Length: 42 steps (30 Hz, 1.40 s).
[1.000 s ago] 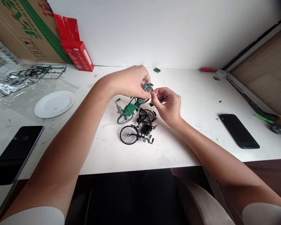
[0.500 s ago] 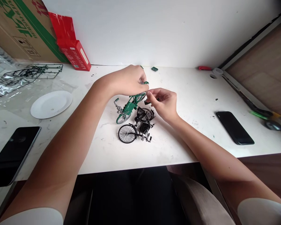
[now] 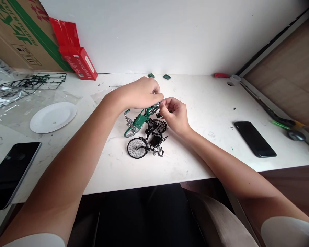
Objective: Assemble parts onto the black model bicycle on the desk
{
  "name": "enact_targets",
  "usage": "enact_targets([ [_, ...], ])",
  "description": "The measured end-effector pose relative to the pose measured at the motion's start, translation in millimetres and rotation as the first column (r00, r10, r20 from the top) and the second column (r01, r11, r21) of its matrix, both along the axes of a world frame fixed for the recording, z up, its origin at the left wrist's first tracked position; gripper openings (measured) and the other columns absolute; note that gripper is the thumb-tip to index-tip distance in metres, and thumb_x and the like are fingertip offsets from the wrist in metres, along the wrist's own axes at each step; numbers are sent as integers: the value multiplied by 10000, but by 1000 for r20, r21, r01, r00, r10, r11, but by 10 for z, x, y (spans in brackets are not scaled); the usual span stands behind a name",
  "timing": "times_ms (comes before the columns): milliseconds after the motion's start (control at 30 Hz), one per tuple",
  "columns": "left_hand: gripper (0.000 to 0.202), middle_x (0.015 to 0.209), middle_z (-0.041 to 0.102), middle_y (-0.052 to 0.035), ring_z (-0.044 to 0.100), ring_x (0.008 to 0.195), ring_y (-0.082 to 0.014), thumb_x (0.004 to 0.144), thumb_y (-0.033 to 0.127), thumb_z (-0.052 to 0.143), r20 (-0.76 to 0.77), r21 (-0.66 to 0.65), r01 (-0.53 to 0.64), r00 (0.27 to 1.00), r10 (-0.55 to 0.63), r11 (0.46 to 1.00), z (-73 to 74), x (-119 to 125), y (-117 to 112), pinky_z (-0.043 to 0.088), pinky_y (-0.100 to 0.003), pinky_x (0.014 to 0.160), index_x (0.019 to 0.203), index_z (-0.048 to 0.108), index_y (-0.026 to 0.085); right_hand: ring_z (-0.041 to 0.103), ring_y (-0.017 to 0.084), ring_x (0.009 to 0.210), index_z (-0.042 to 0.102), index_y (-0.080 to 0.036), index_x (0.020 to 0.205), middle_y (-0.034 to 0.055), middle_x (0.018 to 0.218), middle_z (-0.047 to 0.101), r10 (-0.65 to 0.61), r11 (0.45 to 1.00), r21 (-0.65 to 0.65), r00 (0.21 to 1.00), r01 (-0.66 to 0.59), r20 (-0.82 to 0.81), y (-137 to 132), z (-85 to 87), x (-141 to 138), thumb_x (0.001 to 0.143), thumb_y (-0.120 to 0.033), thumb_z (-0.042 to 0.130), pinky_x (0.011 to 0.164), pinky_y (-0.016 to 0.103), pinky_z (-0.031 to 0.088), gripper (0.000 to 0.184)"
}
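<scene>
A green model bicycle (image 3: 139,120) stands on the white table, its front wheel and silver handlebar toward the lower left. My left hand (image 3: 145,92) reaches over its rear end with fingers curled closed on it; the fingertips are partly hidden. From the right, my right hand (image 3: 175,113) pinches at the same rear part, thumb against forefinger, and whatever lies in that pinch is too small to make out. Just in front, a black model bicycle (image 3: 154,140) with spoked wheels lies near the green one, below both hands.
Left are a white paper plate (image 3: 54,118), a phone (image 3: 14,171), dark plastic sprues (image 3: 41,82), a red box (image 3: 82,65) and a cardboard carton (image 3: 25,37). Two small green pieces (image 3: 167,77) lie at the back. Right are another phone (image 3: 254,139) and a red object (image 3: 221,74).
The whole view has shifted slightly. My left hand has come down a little over the green bicycle's rear, covering more of it. My right hand keeps its pinch there.
</scene>
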<state>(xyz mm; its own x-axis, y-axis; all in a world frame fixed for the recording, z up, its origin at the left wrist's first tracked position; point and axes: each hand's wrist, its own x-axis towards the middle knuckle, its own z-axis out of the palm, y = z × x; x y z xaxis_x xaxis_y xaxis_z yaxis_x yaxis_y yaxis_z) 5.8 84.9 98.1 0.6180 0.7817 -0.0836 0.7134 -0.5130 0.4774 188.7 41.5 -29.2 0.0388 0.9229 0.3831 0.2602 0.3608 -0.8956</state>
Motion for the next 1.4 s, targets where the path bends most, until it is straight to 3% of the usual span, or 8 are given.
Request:
enact_targets([
  [133,231,707,383,-3,326,664,-150,934,294,643,28,-20,6,1000,-5,1000,4,1,0,200,-368,670,736,556,213,551,138,674,662,-241,906,-15,743,608,-22,999,30,1000,21,16,-19,-17,-5,985,-572,793,649,327,504,365],
  [367,192,702,357,6,314,664,-150,914,283,646,50,-38,-5,999,6,999,18,-55,48,194,-372,675,744,605,203,708,166,690,682,-246,1005,-4,757,667,86,996,-34,996,-86,1,7,-22,37,1012,-655,755,606,329,523,416],
  [600,159,716,399,-3,353,673,-139,915,242,627,84,-56,42,996,-37,998,6,-51,69,209,-368,686,779,675,175,645,154,658,669,-246,925,-10,745,661,-6,1000,23,1000,6,-8,-22,-8,-10,955,-465,818,614,333,516,267],
  [867,185,660,382,30,302,657,-126,955,274,627,123,-43,73,990,-67,996,22,-40,41,226,-366,719,795,651,185,605,141,711,652,-248,891,-5,801,675,-89,994,70,996,88,2,-71,-2,-52,914,-329,781,646,324,508,154],
  [1000,195,705,378,26,333,687,-112,969,254,597,136,-57,75,988,-67,996,0,-64,79,219,-349,730,793,623,173,586,141,689,647,-252,913,-11,761,634,-72,996,52,997,72,5,-75,-1,-51,966,-398,776,629,329,489,203],
  [1133,218,744,329,22,309,694,-96,972,213,542,116,-69,75,991,-67,995,-41,-102,135,193,-339,730,762,574,170,632,153,672,658,-249,987,-10,749,638,44,999,-11,999,-44,0,-58,-5,-28,1026,-490,738,626,340,504,257],
  [1400,273,729,215,29,184,662,-102,937,237,578,72,-111,68,996,-60,991,-88,-119,163,144,-362,693,676,511,193,642,163,725,670,-240,906,13,783,701,11,1000,4,996,-12,85,-54,-28,-35,959,-327,755,645,336,516,132],
])
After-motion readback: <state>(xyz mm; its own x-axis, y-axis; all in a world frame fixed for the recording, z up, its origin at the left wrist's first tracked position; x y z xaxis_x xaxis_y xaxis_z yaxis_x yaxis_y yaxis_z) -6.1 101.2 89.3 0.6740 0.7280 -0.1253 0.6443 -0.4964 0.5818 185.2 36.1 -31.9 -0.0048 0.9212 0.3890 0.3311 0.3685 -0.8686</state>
